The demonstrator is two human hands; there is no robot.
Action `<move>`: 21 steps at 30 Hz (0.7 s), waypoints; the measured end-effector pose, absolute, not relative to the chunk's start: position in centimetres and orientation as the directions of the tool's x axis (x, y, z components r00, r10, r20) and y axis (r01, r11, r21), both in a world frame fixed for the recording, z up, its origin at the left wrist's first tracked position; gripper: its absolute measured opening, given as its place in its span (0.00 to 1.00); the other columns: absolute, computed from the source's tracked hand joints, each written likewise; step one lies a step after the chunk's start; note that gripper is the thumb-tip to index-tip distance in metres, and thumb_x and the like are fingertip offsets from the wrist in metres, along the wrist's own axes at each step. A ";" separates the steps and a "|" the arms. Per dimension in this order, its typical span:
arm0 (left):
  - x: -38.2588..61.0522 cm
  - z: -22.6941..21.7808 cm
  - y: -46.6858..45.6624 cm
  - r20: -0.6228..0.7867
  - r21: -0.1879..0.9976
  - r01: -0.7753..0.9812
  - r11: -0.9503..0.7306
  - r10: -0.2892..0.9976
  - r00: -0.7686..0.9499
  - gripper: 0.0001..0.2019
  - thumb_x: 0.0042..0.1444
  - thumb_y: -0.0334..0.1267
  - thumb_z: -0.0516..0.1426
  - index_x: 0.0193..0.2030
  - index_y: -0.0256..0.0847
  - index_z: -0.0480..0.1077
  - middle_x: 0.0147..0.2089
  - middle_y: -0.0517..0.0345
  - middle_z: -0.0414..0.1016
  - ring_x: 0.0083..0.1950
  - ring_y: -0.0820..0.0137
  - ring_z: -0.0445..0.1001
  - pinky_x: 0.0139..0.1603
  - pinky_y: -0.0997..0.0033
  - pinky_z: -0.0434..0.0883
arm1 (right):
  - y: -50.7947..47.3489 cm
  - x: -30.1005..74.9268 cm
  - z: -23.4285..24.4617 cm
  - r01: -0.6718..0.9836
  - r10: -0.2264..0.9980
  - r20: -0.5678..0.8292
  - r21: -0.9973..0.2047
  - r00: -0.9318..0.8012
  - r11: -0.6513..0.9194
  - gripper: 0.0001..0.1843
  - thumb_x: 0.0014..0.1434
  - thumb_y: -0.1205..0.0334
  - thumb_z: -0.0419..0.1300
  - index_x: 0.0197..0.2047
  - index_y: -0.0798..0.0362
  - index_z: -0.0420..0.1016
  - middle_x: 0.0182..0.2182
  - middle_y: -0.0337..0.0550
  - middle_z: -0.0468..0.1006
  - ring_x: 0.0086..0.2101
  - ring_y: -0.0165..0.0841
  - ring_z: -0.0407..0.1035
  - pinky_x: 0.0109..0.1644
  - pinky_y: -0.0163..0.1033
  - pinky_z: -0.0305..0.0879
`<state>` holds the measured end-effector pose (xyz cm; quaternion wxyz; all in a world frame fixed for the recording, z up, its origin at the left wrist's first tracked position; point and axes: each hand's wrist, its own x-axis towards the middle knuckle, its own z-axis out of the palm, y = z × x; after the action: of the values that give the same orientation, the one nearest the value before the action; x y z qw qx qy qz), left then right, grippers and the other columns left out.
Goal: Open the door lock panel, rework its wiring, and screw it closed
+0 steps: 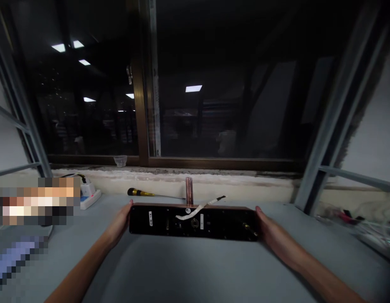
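Observation:
A long black metal panel (147,229) with screws, small sockets, white labels and a copper-coloured upper edge spans the space between my hands. My left hand (121,221) grips its left end, and my right hand (267,223) holds the right end, with most of the fingers hidden behind it. From the panel's middle a white-wrapped cable (199,208) with a dark tip runs up to the right. A brass-coloured connector (250,229) sticks out near the right end. Behind the upper edge stands a copper-coloured cylinder (189,190); whether it is joined to the panel I cannot tell.
Beyond the panel, a screwdriver (140,192) lies on the grey table (182,273). A white power strip (89,199) sits at left, beside a blurred-out area. Tangled cables (356,225) lie at right. A clear plastic cup (120,160) stands on the window ledge; metal posts (335,113) flank the table.

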<state>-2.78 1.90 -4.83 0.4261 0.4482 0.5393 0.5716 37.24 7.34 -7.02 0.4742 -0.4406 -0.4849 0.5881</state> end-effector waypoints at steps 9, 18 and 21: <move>-2.9 -4.8 1.7 0.039 0.999 -0.016 -0.043 0.986 -0.159 0.22 0.50 0.56 0.50 0.35 0.38 0.73 0.31 0.56 0.76 0.38 0.62 0.72 0.39 0.69 0.65 | 7.0 36.6 -6.2 -0.139 0.987 -0.082 -0.985 -0.141 -0.102 0.20 0.58 0.52 0.47 0.46 0.51 0.73 0.40 0.41 0.77 0.47 0.40 0.67 0.53 0.42 0.60; -2.2 -4.3 1.9 0.016 1.000 0.014 -0.013 0.969 -0.245 0.22 0.45 0.55 0.54 0.34 0.36 0.73 0.30 0.54 0.77 0.36 0.61 0.73 0.37 0.65 0.67 | 7.6 36.8 -6.7 -0.180 0.980 -0.012 -0.982 -0.198 -0.049 0.22 0.59 0.50 0.47 0.46 0.54 0.72 0.39 0.43 0.77 0.46 0.38 0.67 0.54 0.43 0.58; -2.3 -4.4 2.0 0.018 0.999 0.041 -0.007 0.964 -0.265 0.23 0.46 0.56 0.53 0.33 0.35 0.74 0.29 0.54 0.77 0.35 0.61 0.73 0.38 0.65 0.66 | 7.7 36.9 -6.9 -0.163 0.982 -0.012 -0.986 -0.186 -0.043 0.22 0.59 0.50 0.47 0.47 0.54 0.71 0.40 0.43 0.77 0.46 0.39 0.67 0.54 0.44 0.59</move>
<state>-2.29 1.98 -4.43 0.4154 0.4416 0.5691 0.5555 36.88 7.72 -6.88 0.4845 -0.4150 -0.4935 0.5911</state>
